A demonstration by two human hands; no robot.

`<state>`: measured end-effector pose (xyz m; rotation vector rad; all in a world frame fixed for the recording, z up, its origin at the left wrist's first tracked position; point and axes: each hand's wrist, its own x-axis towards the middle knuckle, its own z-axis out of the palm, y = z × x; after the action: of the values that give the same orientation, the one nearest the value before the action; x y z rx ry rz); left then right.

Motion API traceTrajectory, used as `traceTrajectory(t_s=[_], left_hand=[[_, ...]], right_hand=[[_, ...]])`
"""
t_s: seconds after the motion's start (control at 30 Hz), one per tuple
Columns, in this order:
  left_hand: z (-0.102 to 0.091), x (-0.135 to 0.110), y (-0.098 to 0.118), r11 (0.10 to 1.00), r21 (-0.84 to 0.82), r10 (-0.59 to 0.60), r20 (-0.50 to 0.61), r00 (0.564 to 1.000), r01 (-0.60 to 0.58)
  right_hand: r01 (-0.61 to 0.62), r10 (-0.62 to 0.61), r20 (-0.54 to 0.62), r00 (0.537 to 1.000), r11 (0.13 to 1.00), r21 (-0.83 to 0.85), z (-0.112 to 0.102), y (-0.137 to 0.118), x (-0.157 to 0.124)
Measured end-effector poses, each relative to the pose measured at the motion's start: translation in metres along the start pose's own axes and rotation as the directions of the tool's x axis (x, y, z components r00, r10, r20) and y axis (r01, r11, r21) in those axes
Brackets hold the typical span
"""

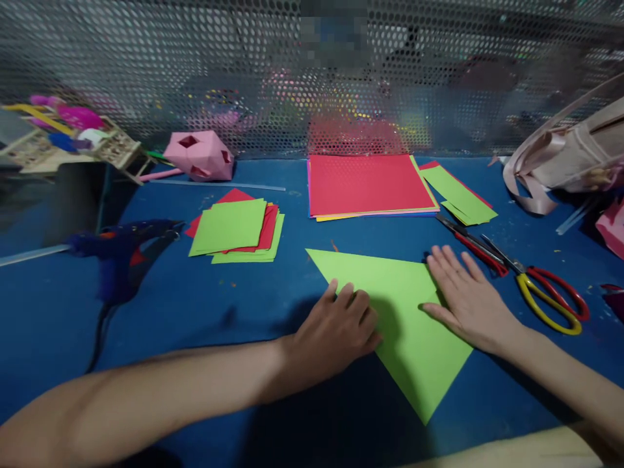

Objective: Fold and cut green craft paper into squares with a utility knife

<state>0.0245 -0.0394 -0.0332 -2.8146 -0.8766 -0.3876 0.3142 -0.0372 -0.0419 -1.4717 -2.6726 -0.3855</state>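
A sheet of light green paper [407,312], in a triangle shape with a long slanting left edge, lies on the blue table. My left hand [341,325] is at that slanting edge, its fingers curled in and the thumb low against the paper. My right hand [468,299] lies flat on the paper's right side, fingers stretched out and thumb apart. Scissors with one red and one yellow handle [548,296] lie just beyond my right hand. Beside them is a red-and-black cutter-like tool [480,250], partly behind the scissors.
Green and red paper squares [234,227] are piled at left. Coloured sheets, red on top [368,185], lie at the back, near green strips [461,195]. A blue glue gun [117,257] stands at left. Behind are a pink paper shape [199,156], a perforated metal panel [253,78] and a bag [575,149].
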Motion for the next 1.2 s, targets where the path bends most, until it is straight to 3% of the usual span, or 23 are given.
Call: traceTrajectory(t_s=[0.07, 0.2, 0.37, 0.5, 0.67, 0.87, 1.0, 1.2], left_hand=[[0.0, -0.001, 0.001, 1.0, -0.004, -0.002, -0.012, 1.0, 0.002], [0.002, -0.001, 0.003, 1.0, -0.005, 0.014, -0.059, 0.998, -0.014], [0.002, -0.001, 0.005, 0.994, 0.058, 0.093, -0.094, 0.991, -0.087], [-0.002, -0.001, 0.006, 0.986, 0.123, 0.121, -0.097, 0.988, -0.109], [-0.004, -0.004, 0.006, 0.977, 0.167, 0.148, -0.081, 0.986, -0.133], [0.0, -0.005, 0.006, 0.977, 0.16, 0.155, -0.075, 0.985, -0.142], [0.0, -0.005, 0.006, 0.978, 0.146, 0.164, -0.084, 0.983, -0.15], [0.002, -0.006, 0.005, 0.981, 0.098, 0.174, -0.066, 0.983, -0.167]], right_hand=[[0.136, -0.14, 0.04, 0.989, 0.987, 0.089, 0.0, -0.006, 0.014], [0.297, -0.328, 0.091, 0.94, 0.922, 0.249, 0.004, -0.014, 0.051], [0.464, -0.547, 0.112, 0.83, 0.788, 0.405, 0.005, -0.032, 0.11], [0.552, -0.646, 0.096, 0.757, 0.711, 0.435, 0.007, -0.057, 0.156], [0.583, -0.67, 0.05, 0.74, 0.677, 0.449, 0.013, -0.083, 0.187], [0.48, -0.546, 0.053, 0.836, 0.775, 0.412, 0.015, -0.078, 0.167], [0.393, -0.453, 0.079, 0.888, 0.837, 0.382, 0.01, -0.053, 0.126], [0.155, -0.196, 0.101, 0.975, 0.933, 0.324, 0.008, -0.008, 0.052]])
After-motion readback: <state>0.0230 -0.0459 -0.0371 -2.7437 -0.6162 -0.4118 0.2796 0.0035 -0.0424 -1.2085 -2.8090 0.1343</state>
